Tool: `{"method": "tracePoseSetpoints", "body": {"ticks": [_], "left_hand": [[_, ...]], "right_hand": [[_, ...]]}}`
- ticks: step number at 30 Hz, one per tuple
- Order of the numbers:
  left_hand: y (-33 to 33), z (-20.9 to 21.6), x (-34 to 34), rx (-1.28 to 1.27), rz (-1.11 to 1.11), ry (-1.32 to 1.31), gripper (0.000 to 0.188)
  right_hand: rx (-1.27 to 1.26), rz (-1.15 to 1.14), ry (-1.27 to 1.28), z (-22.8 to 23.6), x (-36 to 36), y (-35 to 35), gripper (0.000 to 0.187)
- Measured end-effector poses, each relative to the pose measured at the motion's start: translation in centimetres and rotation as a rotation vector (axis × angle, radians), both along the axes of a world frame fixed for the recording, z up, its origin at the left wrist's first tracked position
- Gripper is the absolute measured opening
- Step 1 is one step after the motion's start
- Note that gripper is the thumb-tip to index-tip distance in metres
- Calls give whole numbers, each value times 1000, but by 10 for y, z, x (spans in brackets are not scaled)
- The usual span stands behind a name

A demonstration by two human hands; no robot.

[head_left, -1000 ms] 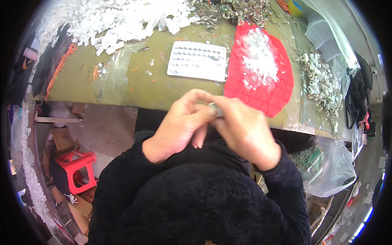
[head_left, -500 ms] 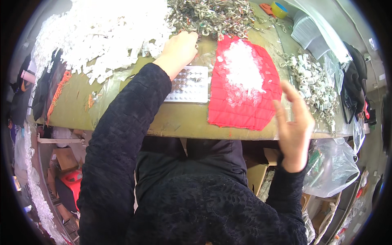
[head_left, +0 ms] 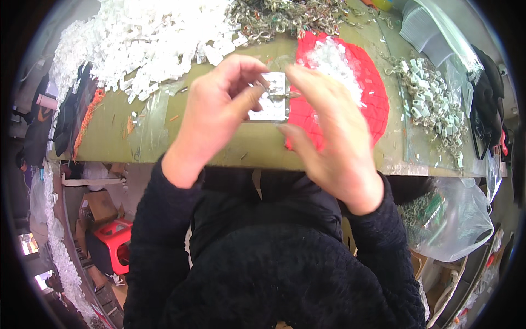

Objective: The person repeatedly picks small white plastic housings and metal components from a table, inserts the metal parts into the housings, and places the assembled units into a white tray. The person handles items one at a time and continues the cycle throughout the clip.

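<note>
Above the table my left hand (head_left: 211, 109) pinches a small metal clasp (head_left: 278, 95) between thumb and fingertips; its exact shape is hard to make out. My right hand (head_left: 337, 134) faces it from the right, fingers and thumb spread, with nothing visibly held. Its index fingertip is close to the clasp's free end. Beneath the hands lies a white tray (head_left: 268, 113) with rows of small pockets, partly hidden. A red quilted cloth (head_left: 375, 118) beside it bears a heap of small clear plastic pieces (head_left: 334, 57), partly behind my right hand.
White tags (head_left: 148, 44) are heaped at the back left. A tangle of metal clasps (head_left: 287, 16) lies behind the tray. To the right are clasps with white tags attached (head_left: 430, 98) and a stack of white sheets (head_left: 419, 30). A clear bag (head_left: 452, 219) hangs below the table edge.
My left hand has come back from the clasp pile toward me, bringing a clasp. My right hand has moved left, over the red cloth, to face it. The view has shifted slightly.
</note>
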State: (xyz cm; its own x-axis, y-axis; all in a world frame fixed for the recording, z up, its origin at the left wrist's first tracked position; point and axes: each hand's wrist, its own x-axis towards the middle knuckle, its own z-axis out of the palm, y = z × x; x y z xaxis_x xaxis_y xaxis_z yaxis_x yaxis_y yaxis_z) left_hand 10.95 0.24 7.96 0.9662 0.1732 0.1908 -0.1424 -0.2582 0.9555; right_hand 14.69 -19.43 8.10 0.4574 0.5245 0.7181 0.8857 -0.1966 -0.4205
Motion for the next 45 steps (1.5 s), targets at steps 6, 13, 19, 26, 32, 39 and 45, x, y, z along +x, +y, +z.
{"method": "tracePoseSetpoints", "body": {"ticks": [6, 13, 19, 26, 32, 39, 45], "left_hand": [[-13, -13, -42, -207, 5, -92, 19], [-5, -15, -59, -543, -68, 172, 12], [5, -17, -65, -519, -108, 253, 12], [10, -27, -69, -498, -167, 350, 11], [23, -31, -71, -487, -250, 411, 12], [40, -24, -73, -447, -358, 525, 10], [41, -23, -75, -559, -265, 504, 8]], "right_hand": [[-193, -66, 234, -11, -24, 24, 35], [1, 173, 484, -12, -34, 22, 22], [28, 211, 673, -12, -34, 21, 22], [-299, 228, 112, -13, -28, 24, 27], [-310, 293, 140, -20, -24, 29, 24], [-266, 382, -30, -31, -22, 36, 32], [-223, 340, -65, -30, -21, 44, 41]]}}
